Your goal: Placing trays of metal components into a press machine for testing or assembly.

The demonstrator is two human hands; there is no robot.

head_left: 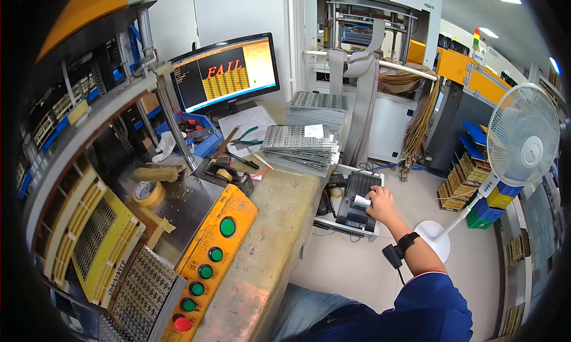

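Observation:
My right hand (382,204) reaches out over a black label printer (363,186) in a pulled-out drawer beside the bench. Its fingers are closed at the edge of a small white label (361,201) at the printer's front. Whether the label is still joined to the printer is hard to make out. A black strap with a small box (395,254) sits on my right forearm. My left hand is out of view.
Stacked metal-grey panels (297,146) lie on the bench (262,223). Left stand a press with a button panel (214,256), a tape roll (148,193) and a lit monitor (226,74). Green-handled pliers (247,141) lie near a blue bin (199,143). A fan (523,140) stands right.

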